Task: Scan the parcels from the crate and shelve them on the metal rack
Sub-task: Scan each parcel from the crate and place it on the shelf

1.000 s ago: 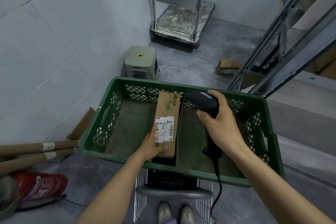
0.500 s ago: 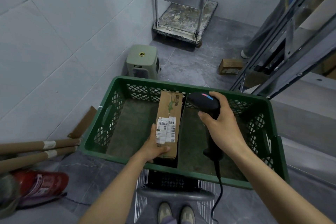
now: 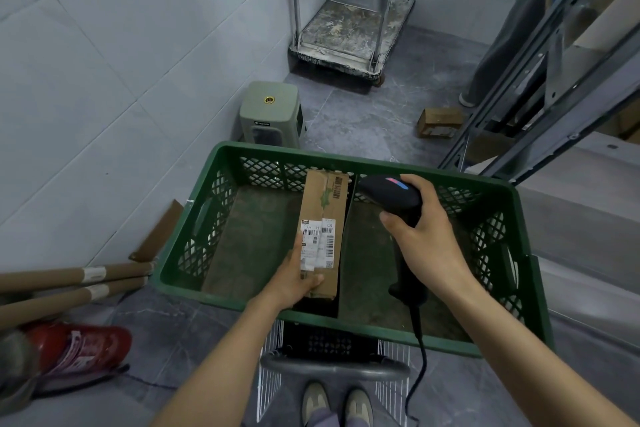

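A long brown cardboard parcel (image 3: 323, 218) with white barcode labels is held over the green plastic crate (image 3: 533, 295). My left hand (image 3: 294, 279) grips the parcel's near end, thumb on the labels. My right hand (image 3: 427, 239) grips a black corded barcode scanner (image 3: 391, 196), its head just right of the parcel's far end. The metal rack (image 3: 554, 55) rises at the right, with cardboard boxes on its shelves.
The crate sits on a wire cart (image 3: 334, 366). A green stool (image 3: 270, 113) and a platform trolley (image 3: 349, 31) stand ahead by the tiled wall. A small box (image 3: 438, 121) lies on the floor. Cardboard tubes (image 3: 69, 284) and a red extinguisher (image 3: 74, 348) lie left. Another person's leg (image 3: 498, 45) shows behind the rack.
The view has tilted down slightly. Both hands keep their holds on the parcel and scanner, almost still. A person's leg has come into view behind the rack.
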`<state>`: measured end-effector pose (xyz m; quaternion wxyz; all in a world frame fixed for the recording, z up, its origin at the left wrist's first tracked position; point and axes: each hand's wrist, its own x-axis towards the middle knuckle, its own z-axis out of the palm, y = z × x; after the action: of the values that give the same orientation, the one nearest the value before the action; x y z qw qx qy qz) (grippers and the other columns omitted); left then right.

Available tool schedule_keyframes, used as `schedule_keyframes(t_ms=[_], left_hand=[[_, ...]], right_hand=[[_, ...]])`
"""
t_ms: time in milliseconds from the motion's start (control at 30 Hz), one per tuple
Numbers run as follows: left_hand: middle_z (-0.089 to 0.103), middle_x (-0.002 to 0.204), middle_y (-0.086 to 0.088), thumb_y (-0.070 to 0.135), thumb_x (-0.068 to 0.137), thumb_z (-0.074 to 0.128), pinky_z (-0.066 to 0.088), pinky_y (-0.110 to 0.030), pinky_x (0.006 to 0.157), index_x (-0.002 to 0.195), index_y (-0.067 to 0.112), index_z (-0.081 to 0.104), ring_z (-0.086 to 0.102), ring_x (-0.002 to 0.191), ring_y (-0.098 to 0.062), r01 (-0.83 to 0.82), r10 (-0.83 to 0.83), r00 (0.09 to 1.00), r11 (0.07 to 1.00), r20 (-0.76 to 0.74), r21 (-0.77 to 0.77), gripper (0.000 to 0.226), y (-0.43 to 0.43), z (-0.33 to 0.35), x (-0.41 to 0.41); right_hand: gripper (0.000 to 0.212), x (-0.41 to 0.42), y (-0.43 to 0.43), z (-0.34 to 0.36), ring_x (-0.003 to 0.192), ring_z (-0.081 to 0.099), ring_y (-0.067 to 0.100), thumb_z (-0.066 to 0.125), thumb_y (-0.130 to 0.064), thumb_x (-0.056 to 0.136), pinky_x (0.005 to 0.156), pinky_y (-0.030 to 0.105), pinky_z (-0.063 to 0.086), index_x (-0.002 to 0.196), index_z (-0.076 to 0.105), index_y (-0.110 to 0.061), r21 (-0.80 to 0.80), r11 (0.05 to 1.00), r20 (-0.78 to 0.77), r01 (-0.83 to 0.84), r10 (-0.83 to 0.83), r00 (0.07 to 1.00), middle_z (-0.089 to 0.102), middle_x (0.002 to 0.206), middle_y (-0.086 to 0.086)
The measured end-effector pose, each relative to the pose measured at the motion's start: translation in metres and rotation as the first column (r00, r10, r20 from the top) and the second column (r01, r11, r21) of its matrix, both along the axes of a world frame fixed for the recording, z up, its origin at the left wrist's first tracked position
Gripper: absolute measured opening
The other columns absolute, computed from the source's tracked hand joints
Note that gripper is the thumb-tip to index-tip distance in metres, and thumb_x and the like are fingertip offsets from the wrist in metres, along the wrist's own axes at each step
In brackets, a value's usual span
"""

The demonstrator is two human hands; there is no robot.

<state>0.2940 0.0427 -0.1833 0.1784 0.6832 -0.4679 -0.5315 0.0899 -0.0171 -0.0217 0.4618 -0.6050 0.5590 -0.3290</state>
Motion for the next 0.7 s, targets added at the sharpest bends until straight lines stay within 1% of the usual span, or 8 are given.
schedule_keyframes(t_ms=[67,167,267,400,500,600,667,700], left_hand=[[0.030,0.154,0.000,0.021,0.093,0.059,0.029,-0.038,0.114,0.149,0.032,-0.015,0.035,0.137,-0.017,0.001,-0.001,1.000,1.000,0.000,-0.002,0.093,-0.0002,-0.0003,0.0004],[0.035,0.152,0.003,0.020,0.096,0.054,0.031,-0.037,0.113,0.149,0.034,-0.014,0.038,0.135,-0.017,-0.007,0.007,1.000,1.000,0.021,-0.016,0.087,0.0007,-0.0004,0.0005],[0.039,0.149,0.006,0.020,0.096,0.052,0.030,-0.029,0.110,0.149,0.034,-0.011,0.040,0.134,-0.016,-0.029,0.030,0.999,0.999,0.041,-0.028,0.084,0.0019,0.0003,0.0006],[0.042,0.147,0.008,0.021,0.096,0.052,0.030,-0.025,0.105,0.149,0.035,-0.012,0.041,0.133,-0.016,-0.047,0.048,0.998,0.999,0.051,-0.022,0.084,0.0014,0.0014,-0.0004],[0.040,0.148,0.008,0.022,0.096,0.052,0.028,-0.025,0.105,0.149,0.035,-0.014,0.040,0.134,-0.015,-0.031,0.032,0.998,0.999,0.045,-0.010,0.086,0.0001,0.0012,0.0003],[0.039,0.149,0.007,0.023,0.095,0.055,0.027,-0.021,0.103,0.149,0.033,-0.016,0.040,0.133,-0.013,-0.014,0.014,0.999,1.000,0.041,0.011,0.090,-0.0018,0.0012,0.0025],[0.034,0.152,0.005,0.025,0.093,0.059,0.025,-0.023,0.108,0.148,0.031,-0.019,0.037,0.135,-0.013,-0.002,0.002,1.000,1.000,0.028,0.022,0.095,-0.0032,0.0020,0.0035],[0.030,0.154,0.004,0.027,0.092,0.061,0.024,-0.029,0.113,0.148,0.031,-0.020,0.033,0.138,-0.015,0.004,-0.004,1.000,1.000,0.016,0.023,0.098,-0.0040,0.0021,0.0038]], right_hand=[[0.050,-0.0010,0.0004,-0.0015,0.078,0.056,-0.013,0.064,-0.010,0.089,0.058,0.002,0.042,0.126,0.043,-0.037,0.005,1.000,0.003,0.000,0.000,1.000,0.055,0.101,-0.021],[0.049,-0.0009,0.0012,-0.0025,0.076,0.056,-0.014,0.064,-0.010,0.089,0.057,0.002,0.042,0.122,0.042,-0.040,0.006,1.000,0.001,-0.004,0.004,1.000,0.055,0.100,-0.021],[0.049,0.0005,0.0015,-0.0012,0.076,0.056,-0.013,0.064,-0.011,0.090,0.056,0.002,0.041,0.124,0.042,-0.039,0.007,1.000,0.004,-0.007,0.007,1.000,0.054,0.101,-0.021],[0.051,0.0021,0.0014,0.0013,0.079,0.056,-0.012,0.064,-0.012,0.090,0.060,0.003,0.042,0.128,0.042,-0.036,0.016,1.000,0.015,-0.011,0.010,1.000,0.054,0.103,-0.021],[0.050,0.0012,0.0021,0.0018,0.075,0.056,-0.011,0.064,-0.011,0.090,0.057,0.004,0.042,0.127,0.043,-0.036,0.012,1.000,0.015,-0.007,0.007,1.000,0.055,0.102,-0.020],[0.050,-0.0008,0.0028,-0.0001,0.073,0.057,-0.008,0.064,-0.010,0.090,0.056,0.005,0.043,0.126,0.043,-0.037,0.012,1.000,0.008,0.001,-0.001,1.000,0.056,0.101,-0.019],[0.050,-0.0015,0.0023,-0.0017,0.073,0.057,-0.008,0.064,-0.010,0.089,0.056,0.005,0.043,0.127,0.043,-0.037,0.021,1.000,0.008,0.009,-0.009,1.000,0.056,0.102,-0.019],[0.051,-0.0015,0.0016,-0.0025,0.073,0.057,-0.009,0.064,-0.010,0.089,0.056,0.005,0.043,0.128,0.043,-0.036,0.024,1.000,0.008,0.011,-0.012,1.000,0.056,0.103,-0.019]])
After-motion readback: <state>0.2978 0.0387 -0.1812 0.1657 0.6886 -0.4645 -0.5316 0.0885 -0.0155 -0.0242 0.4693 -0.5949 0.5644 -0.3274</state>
